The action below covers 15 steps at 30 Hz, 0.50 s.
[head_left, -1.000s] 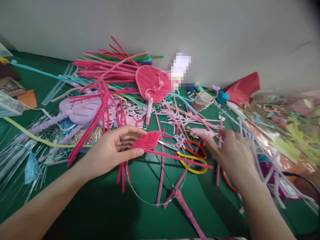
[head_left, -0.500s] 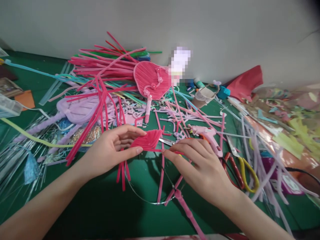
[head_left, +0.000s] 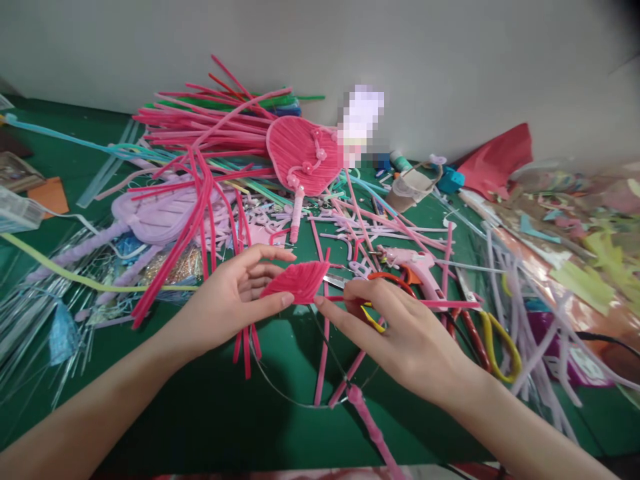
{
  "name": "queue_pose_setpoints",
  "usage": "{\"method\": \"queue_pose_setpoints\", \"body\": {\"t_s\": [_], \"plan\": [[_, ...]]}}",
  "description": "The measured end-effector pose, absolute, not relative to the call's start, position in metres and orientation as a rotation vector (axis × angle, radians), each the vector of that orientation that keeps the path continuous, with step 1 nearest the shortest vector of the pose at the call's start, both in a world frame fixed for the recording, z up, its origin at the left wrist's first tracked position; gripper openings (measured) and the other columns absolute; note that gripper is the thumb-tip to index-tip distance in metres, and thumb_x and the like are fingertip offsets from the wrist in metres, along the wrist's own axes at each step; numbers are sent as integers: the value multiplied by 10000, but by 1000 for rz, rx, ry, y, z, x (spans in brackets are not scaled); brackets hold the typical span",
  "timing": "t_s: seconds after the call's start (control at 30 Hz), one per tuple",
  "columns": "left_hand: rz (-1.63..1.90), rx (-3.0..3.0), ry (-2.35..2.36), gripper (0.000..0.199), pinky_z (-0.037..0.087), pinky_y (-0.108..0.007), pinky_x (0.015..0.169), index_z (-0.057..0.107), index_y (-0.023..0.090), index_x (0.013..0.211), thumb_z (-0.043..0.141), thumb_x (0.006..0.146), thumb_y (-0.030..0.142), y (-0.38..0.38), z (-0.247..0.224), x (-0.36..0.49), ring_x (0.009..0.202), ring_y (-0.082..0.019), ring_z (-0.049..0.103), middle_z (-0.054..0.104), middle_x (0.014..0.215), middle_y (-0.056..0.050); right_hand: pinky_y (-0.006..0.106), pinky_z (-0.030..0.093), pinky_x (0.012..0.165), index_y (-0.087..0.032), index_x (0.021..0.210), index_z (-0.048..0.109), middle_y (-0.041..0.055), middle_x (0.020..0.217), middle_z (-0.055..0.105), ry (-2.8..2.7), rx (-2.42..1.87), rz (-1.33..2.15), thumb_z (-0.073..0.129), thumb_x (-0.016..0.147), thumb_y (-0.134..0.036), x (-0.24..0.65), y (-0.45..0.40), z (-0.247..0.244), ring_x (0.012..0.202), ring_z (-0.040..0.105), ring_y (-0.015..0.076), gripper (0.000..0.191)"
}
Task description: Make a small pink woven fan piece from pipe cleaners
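Note:
My left hand (head_left: 245, 293) pinches a small slanted panel of dark pink pipe cleaners (head_left: 303, 279) between thumb and fingers, above the green table. My right hand (head_left: 395, 320) is curled around scissors (head_left: 334, 281), whose blades point left at the panel; yellow and red parts of the handles show around the fingers. My right fingertip touches the panel's lower right corner. From that corner a dark pink pipe cleaner (head_left: 450, 305) runs under the right hand and out to the right. Below, a wire hoop (head_left: 285, 402) with a pink wrapped handle (head_left: 373, 423) lies on the table.
A finished pink fan (head_left: 295, 153) with flowers lies behind my hands, beside bundled pipe cleaners (head_left: 200, 127). At left is a lilac fan (head_left: 155, 213). A pink glue gun (head_left: 423, 270) and other scissors (head_left: 497, 347) lie right, near paper scraps (head_left: 595, 260) and a small bucket (head_left: 407, 190).
The pipe cleaner's free end now sticks out past my right hand. My right hand has shifted slightly; the panel has moved a little right in my left hand.

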<state>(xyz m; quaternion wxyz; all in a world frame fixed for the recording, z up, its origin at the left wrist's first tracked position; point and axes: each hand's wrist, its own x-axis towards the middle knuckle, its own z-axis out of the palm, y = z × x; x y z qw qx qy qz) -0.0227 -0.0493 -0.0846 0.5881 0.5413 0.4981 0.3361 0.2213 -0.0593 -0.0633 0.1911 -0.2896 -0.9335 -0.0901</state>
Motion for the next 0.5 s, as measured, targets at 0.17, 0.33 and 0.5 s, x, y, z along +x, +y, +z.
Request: {"method": "queue_pose_setpoints", "body": {"t_s": [0.17,0.33,0.5], "plan": [[788,1284,1157,318,578,-243,884,637,231,1067,789,791,274,-48,-85,-18,998,-167,705,721,1052,-9,270,520,706,-161,1143,686,88,941,681,-2673,-762,-340,398,999,-99,223,-57,-62,816,633,167,328],[773,1278,1193,340,577,-257,876,632,237,1086,790,787,275,-49,-85,-19,1000,-181,711,733,1040,-12,287,511,665,-152,1158,684,83,900,679,-2702,-738,-348,400,1000,-98,224,-57,-63,785,629,179,330],[695,1257,1122,373,566,-257,853,592,251,1128,781,809,294,-51,-86,-18,1019,-195,728,759,1065,-16,301,524,674,-140,1089,714,89,857,675,-2684,-730,-278,413,1006,-100,220,-57,-66,801,650,194,315]]}}
